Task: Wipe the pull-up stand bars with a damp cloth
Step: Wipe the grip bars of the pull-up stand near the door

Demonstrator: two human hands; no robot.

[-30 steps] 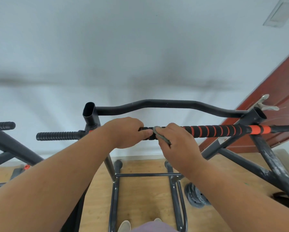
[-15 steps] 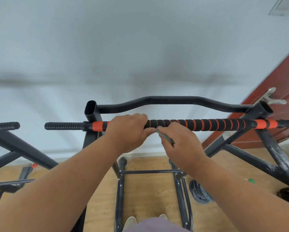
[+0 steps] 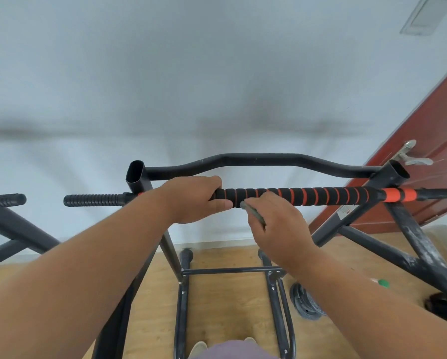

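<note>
The pull-up stand's front bar (image 3: 321,196) runs left to right, wrapped in black foam with orange stripes. My left hand (image 3: 194,200) grips this bar near its left end, fingers curled over the top. Just to its right, my right hand (image 3: 277,224) pinches a small grey cloth (image 3: 253,213) and holds it against the underside of the bar. Most of the cloth is hidden inside my hand. Behind it, a bare black curved bar (image 3: 256,161) joins the two uprights.
A ribbed black handle (image 3: 93,200) sticks out left of the left upright (image 3: 135,177). The stand's base frame (image 3: 230,270) sits on the wood floor below. Weight plates (image 3: 305,304) lie at the right. A red door (image 3: 429,141) stands right; another frame (image 3: 10,224) stands at left.
My left hand slid left along the foam bar. The right hand with the cloth stays under the bar, now a little apart from the left. The view shifted slightly.
</note>
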